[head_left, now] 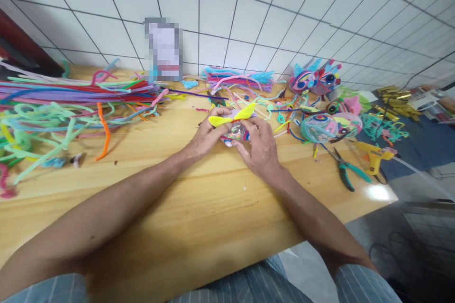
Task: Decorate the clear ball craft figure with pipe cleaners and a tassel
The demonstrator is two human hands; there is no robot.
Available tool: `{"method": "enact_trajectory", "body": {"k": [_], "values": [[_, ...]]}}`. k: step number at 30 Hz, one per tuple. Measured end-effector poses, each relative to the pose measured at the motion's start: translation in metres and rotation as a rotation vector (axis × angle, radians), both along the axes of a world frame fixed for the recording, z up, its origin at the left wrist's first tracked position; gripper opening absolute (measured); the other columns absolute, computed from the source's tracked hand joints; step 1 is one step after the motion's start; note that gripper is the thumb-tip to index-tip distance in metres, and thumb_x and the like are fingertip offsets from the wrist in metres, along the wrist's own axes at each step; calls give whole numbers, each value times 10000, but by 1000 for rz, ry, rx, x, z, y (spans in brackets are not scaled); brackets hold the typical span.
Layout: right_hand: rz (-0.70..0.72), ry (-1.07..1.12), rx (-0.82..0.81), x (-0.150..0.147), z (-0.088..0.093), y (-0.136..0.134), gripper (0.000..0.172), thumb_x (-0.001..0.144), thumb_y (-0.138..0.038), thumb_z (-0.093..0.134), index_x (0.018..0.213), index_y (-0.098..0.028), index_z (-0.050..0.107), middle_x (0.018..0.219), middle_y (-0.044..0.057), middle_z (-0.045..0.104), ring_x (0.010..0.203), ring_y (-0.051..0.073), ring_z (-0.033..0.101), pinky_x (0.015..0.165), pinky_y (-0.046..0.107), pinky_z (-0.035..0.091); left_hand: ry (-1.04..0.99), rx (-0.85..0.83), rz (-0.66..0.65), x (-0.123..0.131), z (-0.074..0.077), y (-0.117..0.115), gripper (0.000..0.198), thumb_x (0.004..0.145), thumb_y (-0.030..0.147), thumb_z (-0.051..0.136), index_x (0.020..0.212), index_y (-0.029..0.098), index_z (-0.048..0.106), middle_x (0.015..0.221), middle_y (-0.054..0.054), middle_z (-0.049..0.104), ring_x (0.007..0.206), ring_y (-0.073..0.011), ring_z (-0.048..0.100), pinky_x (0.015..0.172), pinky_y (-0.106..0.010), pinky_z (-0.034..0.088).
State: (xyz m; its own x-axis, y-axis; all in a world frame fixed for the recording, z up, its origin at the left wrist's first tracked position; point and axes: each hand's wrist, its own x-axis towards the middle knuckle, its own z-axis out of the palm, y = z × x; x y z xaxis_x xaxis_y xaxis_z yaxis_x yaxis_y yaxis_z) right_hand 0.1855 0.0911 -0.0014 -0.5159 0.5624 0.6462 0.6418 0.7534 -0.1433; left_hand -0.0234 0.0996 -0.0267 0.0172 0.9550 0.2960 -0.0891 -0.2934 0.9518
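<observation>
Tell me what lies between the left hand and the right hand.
In the head view, a clear rounded craft piece topped with yellow fuzzy lobes lies between the left hand and right hand.

Head view, facing forward, down; left hand [209, 138], right hand [262, 147] near.

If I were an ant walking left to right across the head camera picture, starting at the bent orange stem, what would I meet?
Orange stem → left hand → craft piece → right hand → pliers → glue gun.
</observation>
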Motion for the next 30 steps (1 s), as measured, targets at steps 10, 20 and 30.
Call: {"method": "enact_trajectory", "body": {"k": [10,20,30], "values": [[-113,31,57,17,6,10,418,1089,-382,657,1475,-225,621,1403,180,716,1302,350,670,1117,570,552,-43,-6,12,5,-1,3,396,852,427,759,1177,256,613,1411,-78,674,1336,-295,622,1039,-402,569],[-195,24,-70,37,15,25,152,1097,-344,622,1101,-244,736,1043,93,815,1028,299,721,962,471,538,-87,-22,6,6,-6,4,401,850,408,787,1188,255,635,1401,-67,685,1312,-282,636,1024,-380,563],[-19,-124,44,31,51,-19,184,1101,-207,607,1001,-244,756,848,53,770,836,238,710,808,378,518,-6,40,-63,1,-10,3,436,944,457,762,1322,271,650,1482,-70,673,1323,-266,644,1066,-373,565]]}}
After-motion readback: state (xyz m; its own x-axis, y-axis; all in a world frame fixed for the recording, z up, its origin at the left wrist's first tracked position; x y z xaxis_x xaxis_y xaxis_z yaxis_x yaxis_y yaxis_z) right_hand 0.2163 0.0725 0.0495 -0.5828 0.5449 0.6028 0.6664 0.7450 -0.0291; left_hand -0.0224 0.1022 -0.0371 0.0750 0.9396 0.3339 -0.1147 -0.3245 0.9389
